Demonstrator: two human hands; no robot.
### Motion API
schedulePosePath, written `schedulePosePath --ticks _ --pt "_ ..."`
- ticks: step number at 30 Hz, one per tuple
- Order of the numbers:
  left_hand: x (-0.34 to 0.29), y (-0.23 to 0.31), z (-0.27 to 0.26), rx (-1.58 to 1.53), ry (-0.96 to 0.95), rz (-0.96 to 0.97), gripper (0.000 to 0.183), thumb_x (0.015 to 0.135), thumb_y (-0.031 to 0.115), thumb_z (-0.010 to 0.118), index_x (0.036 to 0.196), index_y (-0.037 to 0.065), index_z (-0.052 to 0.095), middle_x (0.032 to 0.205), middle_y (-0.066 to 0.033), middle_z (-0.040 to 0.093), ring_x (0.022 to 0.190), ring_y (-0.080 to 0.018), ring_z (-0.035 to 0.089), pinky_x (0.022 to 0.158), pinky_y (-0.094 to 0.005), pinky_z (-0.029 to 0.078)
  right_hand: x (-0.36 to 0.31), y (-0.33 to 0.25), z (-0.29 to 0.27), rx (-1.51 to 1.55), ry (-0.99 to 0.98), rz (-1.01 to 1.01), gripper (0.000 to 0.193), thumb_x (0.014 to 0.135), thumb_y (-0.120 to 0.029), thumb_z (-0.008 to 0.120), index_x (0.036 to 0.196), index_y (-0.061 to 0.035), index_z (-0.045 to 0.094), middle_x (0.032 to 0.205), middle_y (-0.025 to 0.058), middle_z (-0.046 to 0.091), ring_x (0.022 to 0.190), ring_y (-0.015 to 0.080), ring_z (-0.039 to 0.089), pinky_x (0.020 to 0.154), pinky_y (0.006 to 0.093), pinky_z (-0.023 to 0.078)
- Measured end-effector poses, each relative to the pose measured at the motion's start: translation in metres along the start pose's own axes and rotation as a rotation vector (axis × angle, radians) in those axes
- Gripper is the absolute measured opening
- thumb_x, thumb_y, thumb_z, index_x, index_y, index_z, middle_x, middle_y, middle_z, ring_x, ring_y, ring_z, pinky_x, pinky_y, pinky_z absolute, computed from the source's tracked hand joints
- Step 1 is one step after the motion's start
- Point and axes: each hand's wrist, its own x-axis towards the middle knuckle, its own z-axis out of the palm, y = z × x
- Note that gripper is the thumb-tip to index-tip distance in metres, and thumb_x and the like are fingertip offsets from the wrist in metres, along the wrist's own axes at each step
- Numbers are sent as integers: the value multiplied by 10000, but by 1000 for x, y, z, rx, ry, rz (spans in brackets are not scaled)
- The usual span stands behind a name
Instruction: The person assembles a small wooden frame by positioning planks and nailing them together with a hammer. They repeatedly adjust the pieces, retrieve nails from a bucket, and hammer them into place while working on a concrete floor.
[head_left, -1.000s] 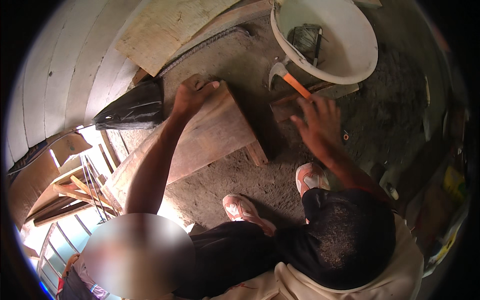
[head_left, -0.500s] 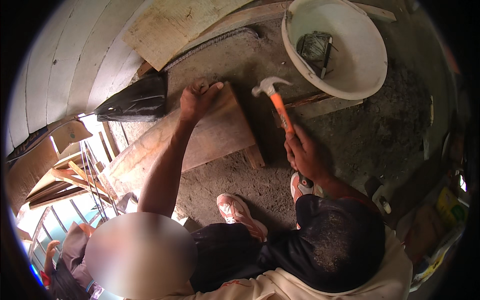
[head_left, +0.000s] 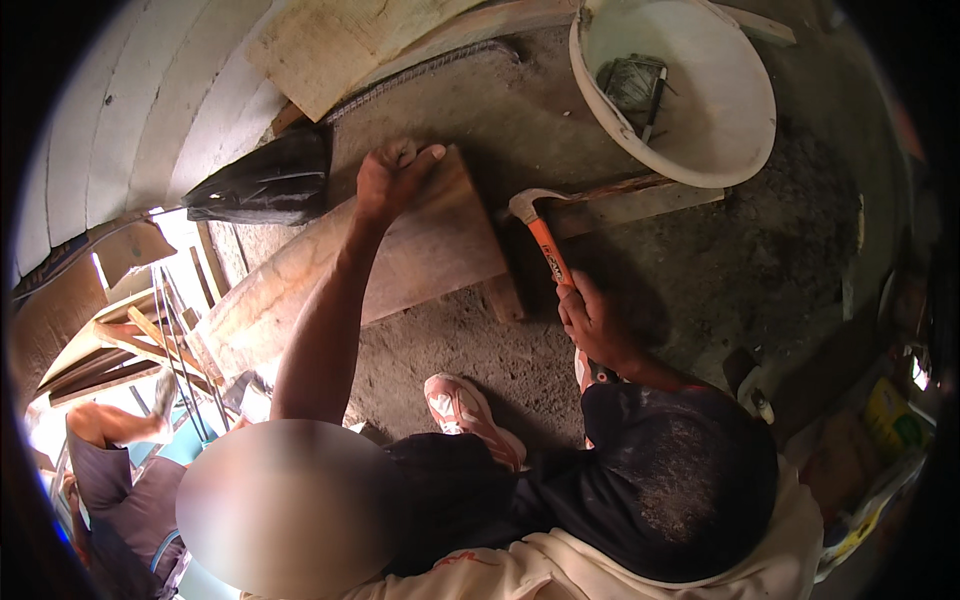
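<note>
My left hand point(head_left: 388, 185) is closed at the far edge of a wide wooden board point(head_left: 430, 250), its thumb lying along that edge. The curled fingers partly hide what is under them. In my right hand point(head_left: 597, 318) is a claw hammer point(head_left: 549, 250) with an orange handle and a metal head. The hammer head is just right of the board's right end, and I cannot tell whether it touches it. A short wooden leg or block point(head_left: 503, 298) shows under the board's near right corner.
A large white basin point(head_left: 715, 110) holding a dark mesh-like item stands at the far right. Beside it lies a wood strip point(head_left: 640, 207). Left of the board are a black plastic bag point(head_left: 265, 185) and scrap wood point(head_left: 150, 345). Another person's leg point(head_left: 125, 425) shows at lower left.
The hammer and my right hand have shifted slightly left, and the hammer head is lower in the picture. My left hand stays on the board. At lower left the other person's leg has moved.
</note>
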Motion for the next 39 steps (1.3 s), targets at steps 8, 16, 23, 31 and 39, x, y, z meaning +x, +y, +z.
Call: schedulePosePath --ticks 8,16,23,31,39 --pt "-2 3 2 -35 -5 -14 610 937 346 877 700 99 372 684 45 332 670 -79 326 556 -323 328 14 2 -4 -67 147 -256 373 1150 -244 564 1457 -33 544 776 41 533 668 142 551 603 299 465" --pt "-2 -4 4 -30 -6 -69 587 905 419 876 697 77 447 659 -15 388 645 -128 363 582 -356 402 -34 -14 -69 -715 -88 -798 451 1013 -193 743 1435 -75 635 977 78 694 764 245 699 625 379 560" --pt "-1 -1 7 -200 -18 -28 595 951 265 869 696 128 350 708 77 345 696 -50 328 578 -281 329 -34 2 -92 -1253 -397 -849 458 988 -236 716 1443 -195 677 965 9 688 768 171 710 599 346 611" --pt "-5 2 7 -164 -10 -39 590 961 218 864 694 130 345 703 85 340 696 -42 324 577 -276 315 -40 6 -74 -1160 -332 -798 476 1007 -241 695 1479 -206 649 927 11 672 768 194 722 600 367 625" --pt "-7 0 9 -106 7 -105 562 967 243 861 686 102 395 703 77 455 714 -33 388 596 -269 381 -37 2 -71 -1156 -374 -774 506 1007 -287 709 1503 -216 635 869 6 636 735 185 702 578 376 622"
